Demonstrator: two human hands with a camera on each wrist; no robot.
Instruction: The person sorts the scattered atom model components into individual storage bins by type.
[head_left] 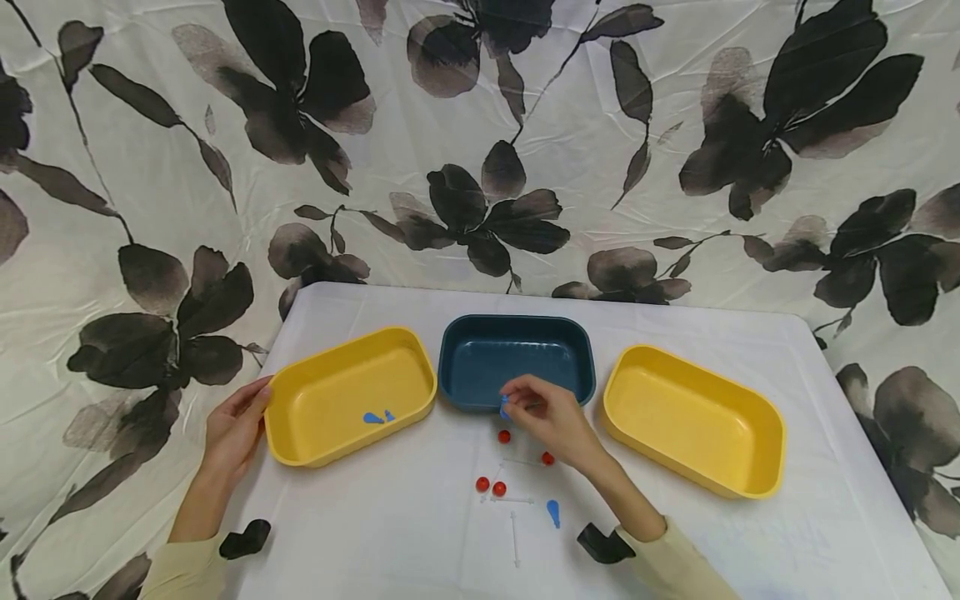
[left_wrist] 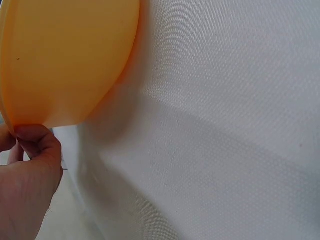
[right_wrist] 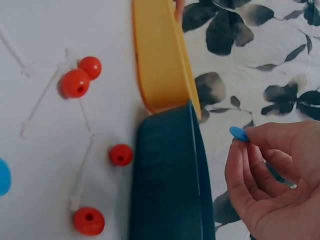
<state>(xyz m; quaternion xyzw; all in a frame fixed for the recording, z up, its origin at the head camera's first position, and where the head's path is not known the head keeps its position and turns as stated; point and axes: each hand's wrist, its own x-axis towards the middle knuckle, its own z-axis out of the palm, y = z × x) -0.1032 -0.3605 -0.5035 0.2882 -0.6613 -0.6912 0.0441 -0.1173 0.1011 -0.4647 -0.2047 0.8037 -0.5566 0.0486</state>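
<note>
My left hand (head_left: 234, 433) pinches the left end of a yellow tray (head_left: 341, 379) by its rim; the left wrist view shows thumb and fingers on the edge. Two small blue pieces (head_left: 372, 418) lie inside that tray. Between thumb and fingertips, my right hand (head_left: 551, 417) holds a small flat blue piece (right_wrist: 238, 133), over the near rim of the dark teal tray (head_left: 517, 354). Several red beads (head_left: 504, 436) with holes sit on the table just below this hand, and a blue teardrop-shaped piece (head_left: 553, 512) lies nearer me.
A second yellow tray (head_left: 690, 417) stands angled on the right. Thin white sticks (head_left: 514, 540) lie among the beads on the white-covered table (head_left: 375, 525). Behind the table hangs a floral cloth (head_left: 487, 108). Black straps (head_left: 246, 539) show near both wrists.
</note>
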